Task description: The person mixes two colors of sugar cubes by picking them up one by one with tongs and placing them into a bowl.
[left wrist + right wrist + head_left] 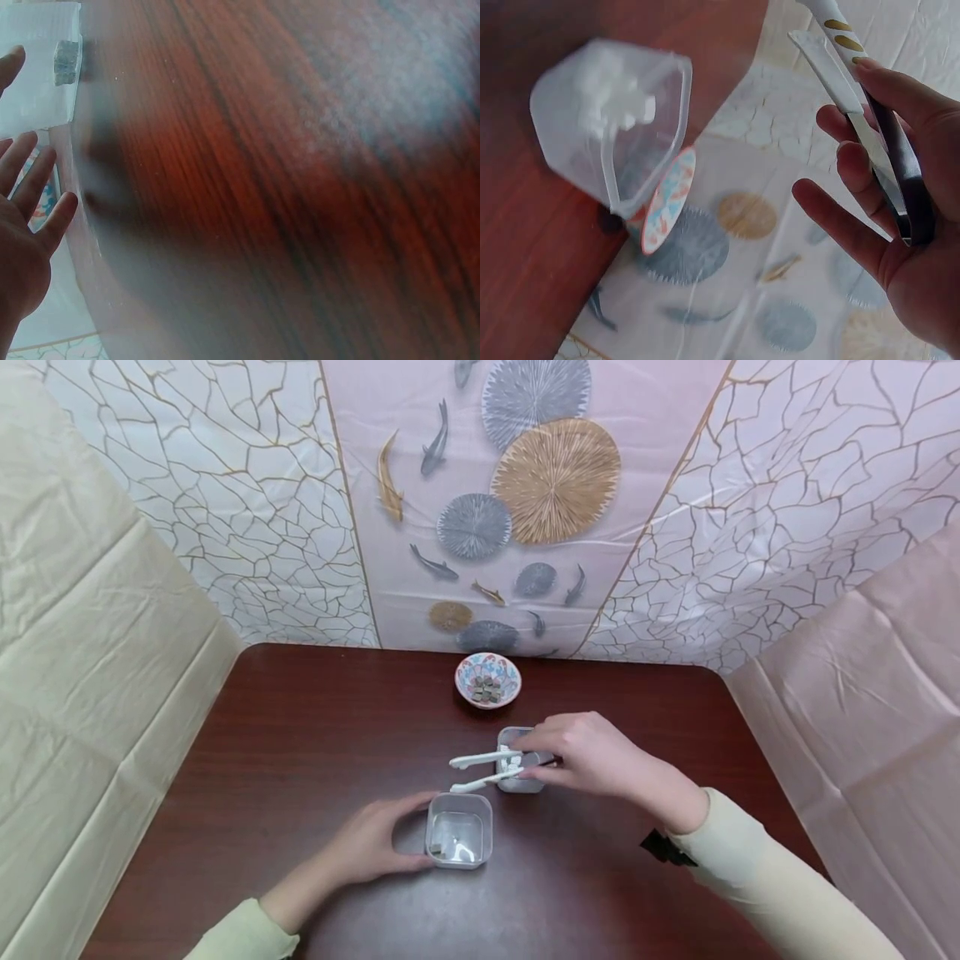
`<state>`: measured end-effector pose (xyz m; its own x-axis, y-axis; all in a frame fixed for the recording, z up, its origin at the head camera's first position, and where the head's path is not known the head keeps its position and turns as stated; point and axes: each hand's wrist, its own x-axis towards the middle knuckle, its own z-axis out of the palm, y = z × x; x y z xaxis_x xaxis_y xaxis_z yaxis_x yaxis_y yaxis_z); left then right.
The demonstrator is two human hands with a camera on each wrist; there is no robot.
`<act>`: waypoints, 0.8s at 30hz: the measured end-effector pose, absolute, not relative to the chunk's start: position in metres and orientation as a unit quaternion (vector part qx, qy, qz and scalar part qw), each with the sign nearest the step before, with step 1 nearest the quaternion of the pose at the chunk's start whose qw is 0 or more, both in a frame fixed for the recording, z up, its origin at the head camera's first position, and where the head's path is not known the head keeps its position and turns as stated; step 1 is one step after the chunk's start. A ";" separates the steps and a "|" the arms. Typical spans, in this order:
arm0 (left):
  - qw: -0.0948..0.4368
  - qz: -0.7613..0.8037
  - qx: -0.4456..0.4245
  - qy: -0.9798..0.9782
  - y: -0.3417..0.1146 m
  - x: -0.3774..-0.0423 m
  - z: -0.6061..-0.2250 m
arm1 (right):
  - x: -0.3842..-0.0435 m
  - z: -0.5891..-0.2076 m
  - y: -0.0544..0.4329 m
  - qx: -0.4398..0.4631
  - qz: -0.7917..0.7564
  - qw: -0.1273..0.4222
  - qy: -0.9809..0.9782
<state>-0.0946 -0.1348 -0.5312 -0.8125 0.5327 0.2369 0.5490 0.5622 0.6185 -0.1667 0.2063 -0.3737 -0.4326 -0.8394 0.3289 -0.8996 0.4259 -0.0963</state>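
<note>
My left hand (375,839) holds the left side of a clear square plastic container (460,864), thumb at the near corner and fingers at the far one. One small grey-green cube (437,850) lies in that container's near left corner; the left wrist view shows the same cube (66,63) through the wall. My right hand (588,752) grips white-tipped metal tongs (904,165), their arms apart and nothing between the tips. The tongs extend leftward over a second clear container (521,786), where several small white pieces (615,97) sit.
A patterned bowl (487,665) with several grey-green cubes (486,692) stands at the back of the dark wooden table (322,727). Behind it hangs a cloth (405,593) printed with fish and round leaves. Pale cloth screens close off both sides.
</note>
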 end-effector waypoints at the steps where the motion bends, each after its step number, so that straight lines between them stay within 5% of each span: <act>1: 0.012 -0.353 -0.306 -0.884 -0.135 -0.095 -0.531 | -0.163 -0.375 0.205 0.526 0.125 0.118 -0.833; 24: 0.007 -0.353 -0.302 -0.885 -0.134 -0.094 -0.532 | -0.124 -0.413 0.161 0.573 -0.050 0.139 -0.806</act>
